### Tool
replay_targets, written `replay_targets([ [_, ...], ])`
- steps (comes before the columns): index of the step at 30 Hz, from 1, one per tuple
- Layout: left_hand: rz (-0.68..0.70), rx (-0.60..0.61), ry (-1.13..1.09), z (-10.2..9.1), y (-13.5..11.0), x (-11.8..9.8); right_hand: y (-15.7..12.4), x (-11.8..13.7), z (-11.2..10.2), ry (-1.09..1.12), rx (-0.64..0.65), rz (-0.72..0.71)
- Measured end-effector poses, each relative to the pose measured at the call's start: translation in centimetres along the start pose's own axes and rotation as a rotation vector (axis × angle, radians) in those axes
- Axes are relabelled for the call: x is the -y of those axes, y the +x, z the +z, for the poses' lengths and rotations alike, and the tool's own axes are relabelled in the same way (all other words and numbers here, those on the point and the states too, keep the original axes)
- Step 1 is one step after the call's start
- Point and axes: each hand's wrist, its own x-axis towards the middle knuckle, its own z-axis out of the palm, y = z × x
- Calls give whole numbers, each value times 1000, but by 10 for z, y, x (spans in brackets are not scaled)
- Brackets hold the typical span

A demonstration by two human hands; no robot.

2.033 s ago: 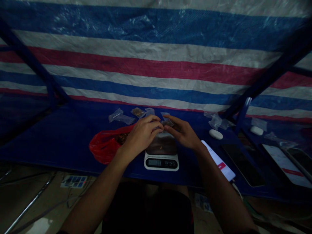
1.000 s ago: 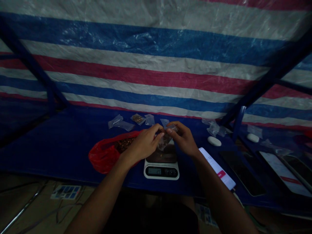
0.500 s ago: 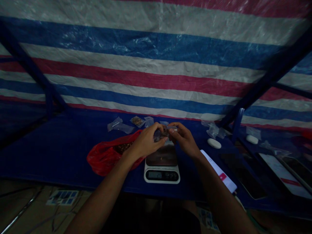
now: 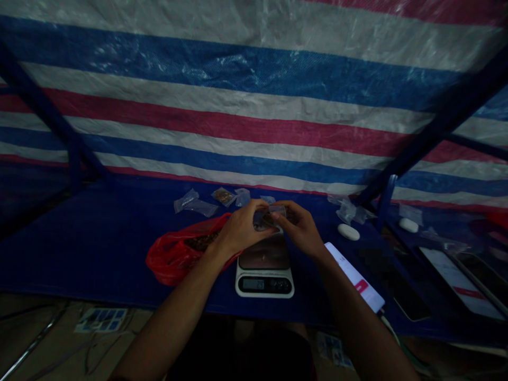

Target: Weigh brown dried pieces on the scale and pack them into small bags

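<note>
Between my two hands is a small clear plastic bag (image 4: 273, 214) with brown bits in it, held above the far end of a digital scale (image 4: 264, 284). My left hand (image 4: 243, 228) is closed on the bag's left side, and my right hand (image 4: 299, 226) pinches its right side. The scale has a white body, a dark plate with a tiny light speck on it, and a lit display. Beside the scale, partly behind my left forearm, lies an open red plastic bag (image 4: 170, 259) holding small brown pieces.
Clear plastic bags (image 4: 195, 203) and a filled small bag (image 4: 224, 196) lie along the back of the blue table (image 4: 99, 248). To the right are a white oval case (image 4: 348, 232), a lit phone (image 4: 355, 278) with a cable, and more phones. Striped tarpaulin (image 4: 238, 127) hangs behind.
The small bag has shifted in my fingers, its clear face now turned more towards me. My hands stay above the scale; the view has moved slightly.
</note>
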Motion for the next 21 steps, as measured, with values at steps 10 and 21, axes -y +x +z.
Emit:
replay_targets([
  [10, 19, -71, 83, -2, -2, -2, -2, -1, 0, -67, -38, -73],
  [21, 16, -74, 29, -2, -3, -2, -1, -1, -5, -32, -39, -96],
])
